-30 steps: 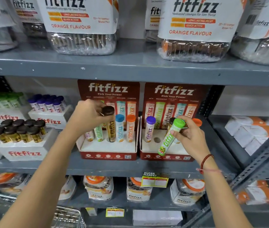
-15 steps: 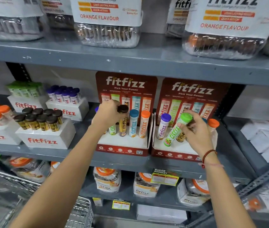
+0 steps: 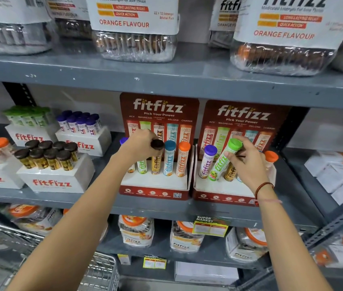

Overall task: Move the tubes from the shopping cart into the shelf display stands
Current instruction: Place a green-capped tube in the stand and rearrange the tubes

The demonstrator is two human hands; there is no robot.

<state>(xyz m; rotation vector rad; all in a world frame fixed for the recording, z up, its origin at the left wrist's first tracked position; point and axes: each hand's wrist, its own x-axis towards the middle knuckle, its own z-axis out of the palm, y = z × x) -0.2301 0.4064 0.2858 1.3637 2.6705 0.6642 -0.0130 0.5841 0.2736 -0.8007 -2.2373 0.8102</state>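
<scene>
Two red fitfizz display stands sit side by side on the middle shelf. In the left stand (image 3: pixel 153 191), my left hand (image 3: pixel 140 147) grips the brown-capped tube (image 3: pixel 156 161), which stands upright in a hole beside a blue-capped tube (image 3: pixel 169 157) and an orange-capped tube (image 3: pixel 182 158). Over the right stand (image 3: pixel 223 193), my right hand (image 3: pixel 248 164) holds the green-capped tube (image 3: pixel 222 162) tilted, its foot at a hole next to an upright purple-capped tube (image 3: pixel 207 161). A brown tube (image 3: pixel 230 173) and an orange-capped one (image 3: pixel 271 157) stand behind my hand.
White fitfizz stands (image 3: pixel 51 181) full of brown, purple and green capped tubes stand at the left. Large lozenge jars (image 3: pixel 135 45) fill the top shelf. The wire shopping cart (image 3: pixel 101 269) is at the bottom left, below the shelf edge (image 3: pixel 166 213). White boxes (image 3: pixel 334 175) lie at right.
The brown-capped tube has sunk deeper into the left stand. The green-capped tube's foot has come to the hole in the right stand. The camera has shifted left and closer.
</scene>
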